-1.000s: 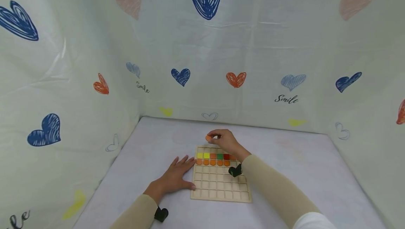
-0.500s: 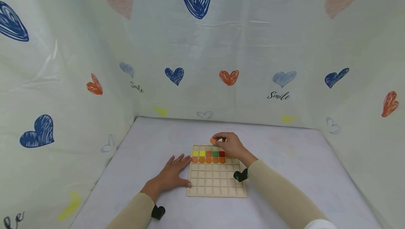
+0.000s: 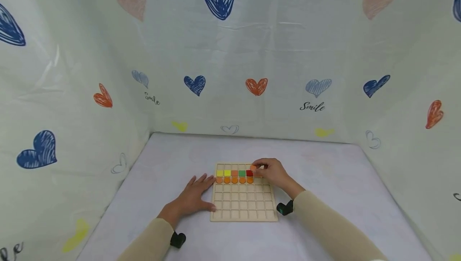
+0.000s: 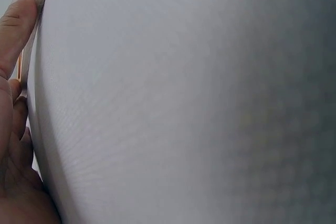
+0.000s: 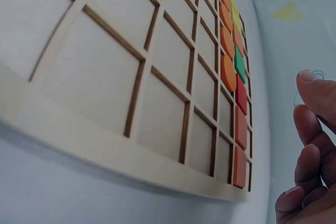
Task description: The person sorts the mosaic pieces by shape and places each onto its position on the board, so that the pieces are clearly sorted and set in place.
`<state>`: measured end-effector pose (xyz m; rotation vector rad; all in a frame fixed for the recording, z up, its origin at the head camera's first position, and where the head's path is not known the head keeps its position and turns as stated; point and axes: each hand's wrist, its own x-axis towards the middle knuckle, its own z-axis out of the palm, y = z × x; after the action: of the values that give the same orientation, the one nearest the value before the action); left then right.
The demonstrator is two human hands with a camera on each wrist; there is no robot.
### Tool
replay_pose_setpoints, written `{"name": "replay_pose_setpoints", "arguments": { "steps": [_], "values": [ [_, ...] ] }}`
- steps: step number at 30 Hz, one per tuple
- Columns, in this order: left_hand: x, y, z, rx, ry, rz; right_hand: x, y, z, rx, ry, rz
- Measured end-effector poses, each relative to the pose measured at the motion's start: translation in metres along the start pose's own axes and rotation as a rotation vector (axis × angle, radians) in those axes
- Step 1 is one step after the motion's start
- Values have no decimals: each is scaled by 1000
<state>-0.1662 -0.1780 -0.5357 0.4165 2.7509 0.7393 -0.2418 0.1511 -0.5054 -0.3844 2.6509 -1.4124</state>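
Note:
A wooden grid board (image 3: 245, 205) lies on the table. Square tiles fill its second row from the back: yellow (image 3: 227, 173), orange (image 3: 234, 173), green (image 3: 242, 173) and red (image 3: 249, 173), plus orange-red tiles (image 5: 240, 166) at the right end. Several orange discs (image 3: 234, 180) sit in the row in front. Between thumb and index finger, my right hand (image 3: 273, 173) pinches another orange disc (image 3: 253, 168) over the board's back rows; this disc is hidden in the right wrist view. My left hand (image 3: 191, 197) lies spread, its thumb and fingertips touching the board's left edge.
A pale cloth covers the table (image 3: 180, 153). White curtains (image 3: 230, 53) printed with hearts hang behind and at both sides. Each wrist bears a dark strap piece, such as the one (image 3: 284, 207) at the right wrist.
The right hand has brought the orange disc nearer, from beyond the board's far edge to over its back rows. The left hand stays at the board's edge. The head view has shifted slightly.

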Motion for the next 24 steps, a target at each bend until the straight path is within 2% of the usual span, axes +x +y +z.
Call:
{"name": "replay_pose_setpoints", "arguments": {
  "steps": [12,24],
  "values": [
    [0,0,-2,4,11,-27,-14,16,2,-88,18,60],
    [1,1,1,6,8,-24,-21,25,11,-97,21,90]
  ]
}}
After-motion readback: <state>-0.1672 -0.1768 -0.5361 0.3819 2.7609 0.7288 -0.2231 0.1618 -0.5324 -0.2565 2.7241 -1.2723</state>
